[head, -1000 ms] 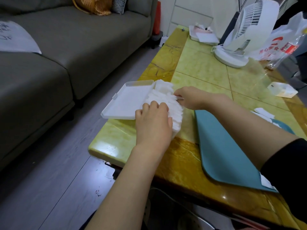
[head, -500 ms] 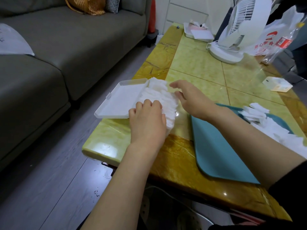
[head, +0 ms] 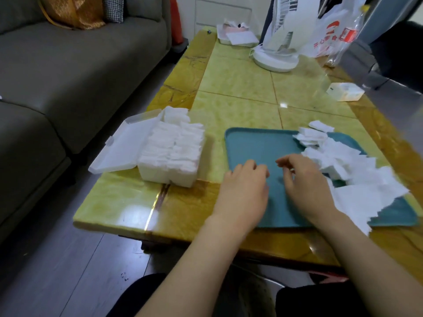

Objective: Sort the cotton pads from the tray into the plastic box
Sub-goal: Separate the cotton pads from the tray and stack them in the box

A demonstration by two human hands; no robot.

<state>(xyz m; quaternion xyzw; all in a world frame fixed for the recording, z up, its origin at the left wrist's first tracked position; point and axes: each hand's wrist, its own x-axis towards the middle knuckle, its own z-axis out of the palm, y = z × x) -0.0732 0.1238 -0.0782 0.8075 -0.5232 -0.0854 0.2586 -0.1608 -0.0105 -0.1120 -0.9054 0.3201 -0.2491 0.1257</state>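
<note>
Right hand [head: 306, 186]: empty, fingers loosely curled and apart, hovering over the bare middle of the flat teal plastic tray [head: 254, 145], fingertips just beside the near edge of the loose heap of white square cotton pads [head: 350, 170]. No pad pinched that I can see. Left hand [head: 243, 191]: also empty, fingers half-bent, palm down over the tray's near-left part, close beside the right hand.

The heap lies along the tray's right side, some pads spilling past its far and right rims onto the yellow-green stone-pattern tabletop [head: 240, 106]. The translucent white plastic box [head: 168, 177] stands on the table left of the tray, apart from it, hinged lid [head: 123, 147] laid open toward the sofa. It holds two upright rows of pads, packed nearly to the brim.

Step in hand, as judged: reach for the next batch. Next move calls for gathering a small stack from the heap's near edge, squaring it, and carrying it left. Little room remains in the box, so the stack should be thin and slipped in edge-down.
</note>
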